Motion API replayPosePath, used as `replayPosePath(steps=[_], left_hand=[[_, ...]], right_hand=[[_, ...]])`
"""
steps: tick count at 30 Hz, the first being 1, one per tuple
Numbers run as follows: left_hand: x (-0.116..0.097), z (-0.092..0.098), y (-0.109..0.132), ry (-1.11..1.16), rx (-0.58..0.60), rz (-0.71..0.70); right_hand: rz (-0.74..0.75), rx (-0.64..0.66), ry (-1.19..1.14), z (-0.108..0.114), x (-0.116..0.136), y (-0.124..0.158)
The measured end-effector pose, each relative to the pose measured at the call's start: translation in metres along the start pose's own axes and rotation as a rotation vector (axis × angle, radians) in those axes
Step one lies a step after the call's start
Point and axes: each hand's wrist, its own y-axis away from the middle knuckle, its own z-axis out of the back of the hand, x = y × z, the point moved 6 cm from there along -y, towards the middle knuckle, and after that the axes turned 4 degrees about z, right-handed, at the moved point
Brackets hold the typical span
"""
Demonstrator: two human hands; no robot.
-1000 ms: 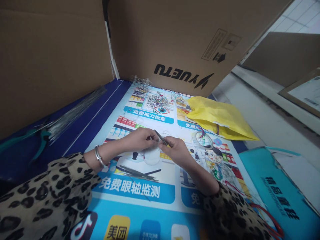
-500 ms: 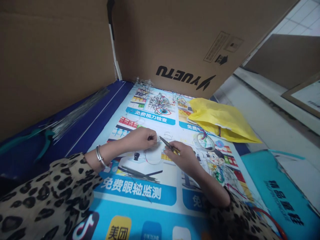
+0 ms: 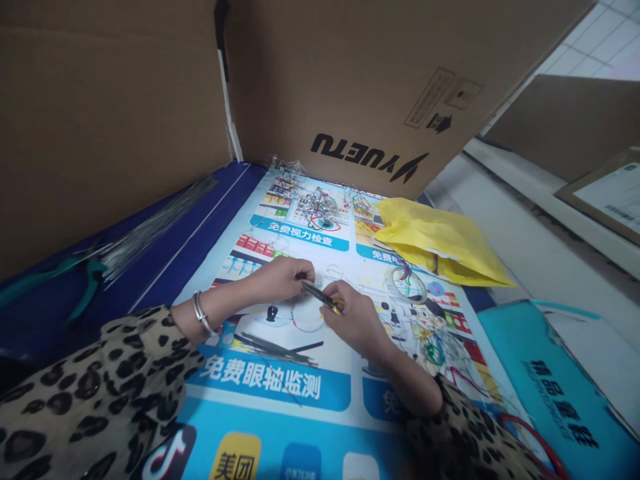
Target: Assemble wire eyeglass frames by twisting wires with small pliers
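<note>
My right hand (image 3: 357,321) is wrapped around small scissors (image 3: 318,294) with gold-coloured handles. Their dark blades point left and reach the fingertips of my left hand (image 3: 284,279). Those fingers are pinched together, and whatever they hold is too small or hidden to make out. Below both hands, a thin loop of wire (image 3: 306,331) rests on the printed sheet (image 3: 333,377). A bundle of thin dark strips (image 3: 277,349) lies nearer to me.
Tall cardboard (image 3: 380,73) stands behind the sheet. On the left are long thin wires (image 3: 160,223) and teal-handled pliers (image 3: 90,287). Tangled wire (image 3: 320,203) lies at the back. To the right are a yellow bag (image 3: 445,233), a clear ring (image 3: 409,285) and a teal box (image 3: 555,380).
My right hand has shifted slightly left, bringing the scissor blades from just beside my left fingertips up against them. My left hand has barely moved.
</note>
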Motion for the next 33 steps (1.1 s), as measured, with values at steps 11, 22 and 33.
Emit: replayPosePath(steps=[11,22,33], left_hand=[[0.0022,-0.0031,0.0001,-0.059,-0.015,-0.042],[0.0068,-0.0023,-0.0017,-0.052,-0.061,0.001],[0.0012,0.0039,0.0002,0.013,-0.071,0.027]], right_hand=[[-0.042,-0.006,-0.033,-0.0022,-0.0007,0.0005],[-0.089,0.040,-0.120,-0.0017,0.0009,0.0033],[-0.087,0.025,-0.119,-0.0007,-0.0061,0.0039]])
